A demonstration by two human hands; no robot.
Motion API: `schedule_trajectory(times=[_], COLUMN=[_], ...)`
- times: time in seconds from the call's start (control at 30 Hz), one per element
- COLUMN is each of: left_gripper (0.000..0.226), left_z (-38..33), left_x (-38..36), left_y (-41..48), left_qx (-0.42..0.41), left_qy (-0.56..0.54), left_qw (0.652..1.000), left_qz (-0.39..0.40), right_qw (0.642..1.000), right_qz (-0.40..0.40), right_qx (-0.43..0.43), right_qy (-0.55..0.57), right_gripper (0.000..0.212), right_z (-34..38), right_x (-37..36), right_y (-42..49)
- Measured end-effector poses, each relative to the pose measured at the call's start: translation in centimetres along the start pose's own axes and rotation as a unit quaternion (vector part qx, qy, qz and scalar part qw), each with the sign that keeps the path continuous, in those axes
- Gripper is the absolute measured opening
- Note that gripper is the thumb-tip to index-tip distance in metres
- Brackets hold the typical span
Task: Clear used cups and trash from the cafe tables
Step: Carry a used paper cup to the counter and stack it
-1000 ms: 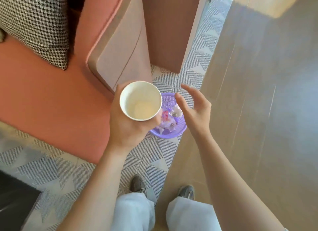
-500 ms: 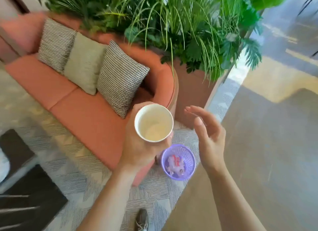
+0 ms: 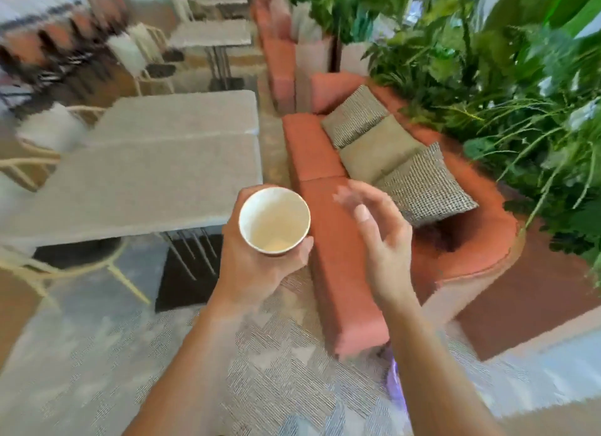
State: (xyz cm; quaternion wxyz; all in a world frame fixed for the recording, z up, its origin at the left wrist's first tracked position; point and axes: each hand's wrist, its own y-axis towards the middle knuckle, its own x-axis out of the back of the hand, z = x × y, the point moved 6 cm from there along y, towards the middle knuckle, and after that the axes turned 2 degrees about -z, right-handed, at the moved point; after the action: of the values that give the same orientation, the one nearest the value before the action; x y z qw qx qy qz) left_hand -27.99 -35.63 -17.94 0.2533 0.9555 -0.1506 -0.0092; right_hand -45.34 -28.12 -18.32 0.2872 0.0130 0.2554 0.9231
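The paper cup (image 3: pixel 274 221) stands upright in mid-air in front of the person, its long axis running nearly straight away from the camera, open mouth facing up and base pointing down at the floor. The view goes straight into its pale cream inside; whether anything is left in the bottom I cannot tell. The left grip (image 3: pixel 260 266), a bare hand, comes up from 6 o'clock and is curled round the cup's wall below the rim, thumb at the cup's 4 o'clock side and fingers wrapped behind its 9 o'clock side. The right grip (image 3: pixel 380 240), also a bare hand, hangs just beside the cup at its 3 o'clock, apart from it, fingers loosely spread and blurred, holding nothing. At the cup's 10 o'clock lies a grey table (image 3: pixel 146 182), its near corner close behind the left grip, with pale chairs (image 3: pixel 32 162) along its 9 o'clock side and a further table (image 3: pixel 211 34) at 12 o'clock. An orange sofa (image 3: pixel 341 289) runs from 12 to 5 o'clock past the right grip, carrying checked and plain cushions (image 3: pixel 422 182) at 2 o'clock, with green plants (image 3: pixel 504 94) behind them. Patterned grey carpet (image 3: pixel 260 370) spreads beneath both forearms, and a purple sliver (image 3: pixel 395 382) shows beside the right forearm at 5 o'clock, too hidden to identify.
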Motion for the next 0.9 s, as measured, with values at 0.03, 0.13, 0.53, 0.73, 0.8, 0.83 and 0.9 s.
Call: schedule_trajectory(times=[0.03, 0.13, 0.53, 0.73, 0.8, 0.83, 0.9], left_gripper=[0.062, 0.061, 0.067, 0.064, 0.062, 0.062, 0.062], left_z=[-0.3, -1.5, -7.2, -8.0, -7.6, -7.2, -6.3], left_x=[3.0, 12.0, 50.9, 62.8, 65.8, 67.1, 69.6], left_y=[-0.5, -2.1, -10.7, -13.3, -13.8, -13.9, -13.7], left_qx=[-0.002, -0.003, -0.035, -0.023, -0.021, -0.018, -0.013], left_qy=[0.009, 0.018, 0.163, 0.193, 0.204, 0.205, 0.208], left_qw=[1.000, 0.995, 0.928, 0.908, 0.898, 0.895, 0.889], left_qz=[-0.027, -0.098, -0.333, -0.372, -0.388, -0.395, -0.407], right_qw=[0.999, 0.991, 0.914, 0.879, 0.869, 0.864, 0.857], right_qz=[0.028, 0.119, 0.351, 0.405, 0.424, 0.434, 0.452], right_qx=[0.000, 0.000, 0.016, 0.012, 0.002, -0.003, -0.003], right_qy=[0.015, 0.064, 0.202, 0.249, 0.255, 0.255, 0.249], right_gripper=[0.037, 0.043, 0.067, 0.074, 0.076, 0.076, 0.078], right_z=[0.3, 1.4, 6.1, 7.5, 7.0, 6.7, 5.7], right_x=[-3.1, -12.8, -52.4, -65.4, -69.0, -70.6, -73.7], right_y=[-0.2, -1.3, -12.7, -17.4, -18.4, -18.8, -19.3])
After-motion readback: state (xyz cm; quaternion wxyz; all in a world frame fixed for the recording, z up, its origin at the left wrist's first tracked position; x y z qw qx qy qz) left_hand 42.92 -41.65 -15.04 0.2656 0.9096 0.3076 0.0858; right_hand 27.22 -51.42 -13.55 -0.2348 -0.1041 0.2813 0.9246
